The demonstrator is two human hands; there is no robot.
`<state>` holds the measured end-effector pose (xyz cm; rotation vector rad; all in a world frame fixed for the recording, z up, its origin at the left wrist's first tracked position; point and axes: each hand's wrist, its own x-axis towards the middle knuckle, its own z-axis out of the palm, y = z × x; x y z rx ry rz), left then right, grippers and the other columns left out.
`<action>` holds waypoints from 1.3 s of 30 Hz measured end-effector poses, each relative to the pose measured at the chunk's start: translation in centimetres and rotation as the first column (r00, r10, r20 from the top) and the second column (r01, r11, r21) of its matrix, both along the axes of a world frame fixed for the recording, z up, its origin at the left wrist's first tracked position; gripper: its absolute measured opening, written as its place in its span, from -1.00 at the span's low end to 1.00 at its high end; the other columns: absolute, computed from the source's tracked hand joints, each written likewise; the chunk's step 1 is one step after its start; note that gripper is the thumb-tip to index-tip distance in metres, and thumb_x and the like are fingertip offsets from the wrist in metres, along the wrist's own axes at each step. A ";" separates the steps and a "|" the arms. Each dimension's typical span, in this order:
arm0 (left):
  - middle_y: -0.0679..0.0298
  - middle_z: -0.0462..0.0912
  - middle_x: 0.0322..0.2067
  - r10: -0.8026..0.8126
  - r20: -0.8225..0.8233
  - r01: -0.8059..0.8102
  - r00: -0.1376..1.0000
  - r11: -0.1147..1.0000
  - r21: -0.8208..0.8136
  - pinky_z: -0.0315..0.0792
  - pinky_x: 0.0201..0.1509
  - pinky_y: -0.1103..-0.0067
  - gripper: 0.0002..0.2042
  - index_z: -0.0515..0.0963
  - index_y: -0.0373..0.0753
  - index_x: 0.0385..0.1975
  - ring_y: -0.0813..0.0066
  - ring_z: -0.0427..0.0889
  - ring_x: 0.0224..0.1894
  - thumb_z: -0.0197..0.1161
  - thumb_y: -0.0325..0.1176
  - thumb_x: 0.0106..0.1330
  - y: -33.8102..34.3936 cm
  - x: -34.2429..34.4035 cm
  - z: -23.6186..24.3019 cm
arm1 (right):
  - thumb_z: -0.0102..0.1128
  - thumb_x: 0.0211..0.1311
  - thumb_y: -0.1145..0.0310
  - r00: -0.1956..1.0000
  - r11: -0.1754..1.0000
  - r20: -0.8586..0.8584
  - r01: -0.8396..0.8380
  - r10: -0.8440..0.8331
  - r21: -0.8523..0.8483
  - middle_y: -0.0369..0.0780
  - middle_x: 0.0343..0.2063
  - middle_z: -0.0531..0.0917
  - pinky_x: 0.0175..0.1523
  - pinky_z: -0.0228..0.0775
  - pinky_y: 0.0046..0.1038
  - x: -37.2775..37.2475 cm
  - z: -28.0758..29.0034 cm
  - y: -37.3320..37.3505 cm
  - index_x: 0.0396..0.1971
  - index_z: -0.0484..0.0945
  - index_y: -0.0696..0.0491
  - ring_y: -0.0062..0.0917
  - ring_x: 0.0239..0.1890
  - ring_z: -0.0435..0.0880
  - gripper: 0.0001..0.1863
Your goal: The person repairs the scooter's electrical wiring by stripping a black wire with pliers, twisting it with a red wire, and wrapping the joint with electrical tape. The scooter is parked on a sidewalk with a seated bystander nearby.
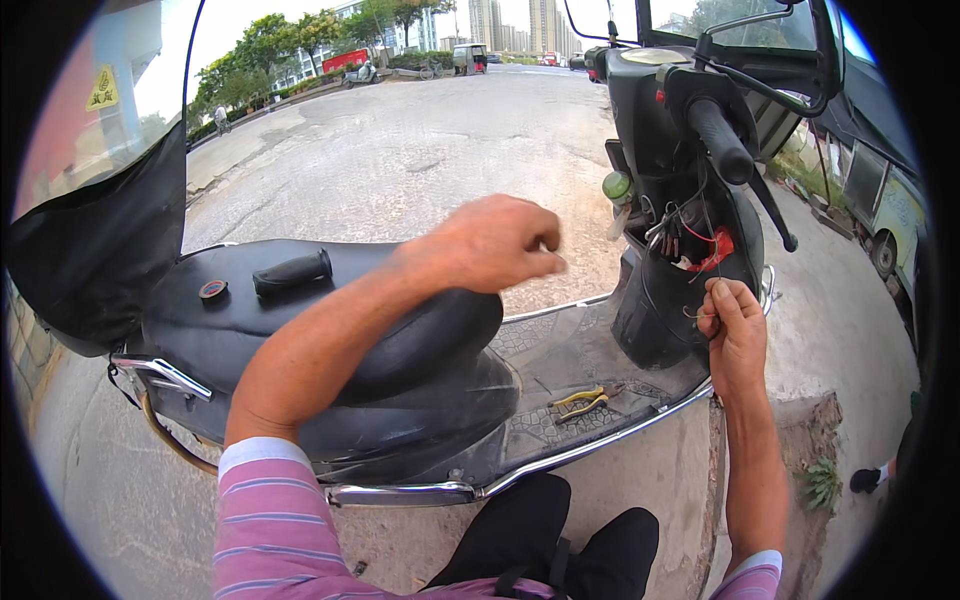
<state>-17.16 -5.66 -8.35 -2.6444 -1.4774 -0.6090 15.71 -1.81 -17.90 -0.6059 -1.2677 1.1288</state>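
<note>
Thin electrical wires hang from the front of a black scooter, below its handlebar. My right hand pinches the end of a thin wire between thumb and fingertips beside the scooter's front storage pocket. My left hand is raised over the gap between seat and front, its fingers curled in; whether it holds anything small is hidden. Red plastic and a bunch of keys show close to the wires. Yellow-handled pliers lie on the footboard.
On the black seat rest a roll of tape and a black cylindrical grip or pouch. A green-capped bottle sits by the front panel. The handlebar grip and brake lever jut out above my right hand.
</note>
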 end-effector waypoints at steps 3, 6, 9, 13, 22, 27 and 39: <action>0.05 0.70 -0.30 0.476 0.078 -0.480 0.876 0.847 0.228 0.51 -0.08 0.30 -0.65 0.67 -0.32 -0.28 0.15 0.68 -0.22 0.25 -0.08 0.33 -0.4 -12.5 1.8 | 0.24 0.40 0.27 0.999 0.998 0.026 -0.040 0.039 0.050 -0.38 -0.48 0.58 -0.28 0.36 -0.70 -0.9 1.0 0.0 -0.21 0.61 0.14 -0.77 -0.44 0.51 -0.78; -0.06 0.70 -0.09 0.768 -0.142 -0.777 0.624 0.629 -0.015 0.48 0.10 0.28 -0.36 0.68 -0.35 -0.09 0.06 0.66 0.00 0.15 0.23 0.31 -3.3 -25.6 0.8 | 0.24 0.40 0.27 0.995 0.995 0.070 -0.072 0.067 0.067 -0.38 -0.49 0.58 -0.29 0.36 -0.69 -2.0 1.5 -0.3 -0.22 0.61 0.15 -0.76 -0.46 0.51 -0.78; -0.12 0.58 0.14 0.758 -0.392 -0.853 0.521 0.457 -0.250 0.37 0.29 0.25 -0.20 0.64 -0.35 0.05 -0.01 0.54 0.23 0.01 0.39 0.29 -4.6 -25.8 -1.1 | 0.24 0.40 0.27 0.991 0.996 0.124 -0.065 0.057 0.057 -0.38 -0.49 0.58 -0.29 0.36 -0.70 -2.4 1.3 -0.1 -0.22 0.62 0.15 -0.77 -0.45 0.51 -0.78; -0.16 0.60 0.07 0.700 -0.332 -0.775 0.632 0.583 -0.245 0.37 0.27 0.25 -0.24 0.62 -0.34 0.05 -0.05 0.54 0.18 -0.09 0.33 0.37 -4.7 -26.7 -3.0 | 0.24 0.40 0.27 0.990 0.995 0.117 -0.083 0.077 0.047 -0.39 -0.48 0.58 -0.29 0.37 -0.71 -2.5 1.1 0.3 -0.22 0.62 0.15 -0.78 -0.44 0.51 -0.78; -0.20 0.58 0.07 0.701 -0.354 -0.784 0.619 0.582 -0.217 0.31 0.29 0.28 -0.30 0.63 -0.37 0.00 -0.05 0.48 0.20 -0.07 0.24 0.39 -5.0 -28.3 -2.9 | 0.27 0.37 0.22 0.984 0.999 0.173 -0.051 0.050 0.003 -0.36 -0.41 0.62 -0.24 0.38 -0.67 -0.5 2.5 -0.1 -0.23 0.66 0.11 -0.76 -0.39 0.53 -0.76; -0.19 0.56 0.10 0.739 -0.315 -0.803 0.595 0.530 -0.274 0.27 0.32 0.31 -0.31 0.61 -0.41 0.01 -0.01 0.47 0.22 -0.04 0.22 0.39 -5.3 -26.8 -2.8 | 0.31 0.34 0.20 0.978 0.998 0.203 -0.045 0.051 -0.035 -0.37 -0.45 0.62 -0.25 0.31 -0.66 0.0 2.5 -0.6 -0.24 0.66 0.09 -0.76 -0.42 0.51 -0.76; -0.15 0.64 -0.09 0.751 -0.163 -0.766 0.639 0.603 -0.223 0.35 0.16 0.32 -0.33 0.62 -0.45 -0.14 0.00 0.58 0.02 -0.03 0.21 0.41 -5.2 -28.4 -3.2 | 0.31 0.34 0.23 0.973 0.995 0.229 -0.007 0.030 -0.102 -0.36 -0.44 0.61 -0.26 0.31 -0.63 2.1 2.8 -0.5 -0.24 0.65 0.13 -0.75 -0.43 0.50 -0.76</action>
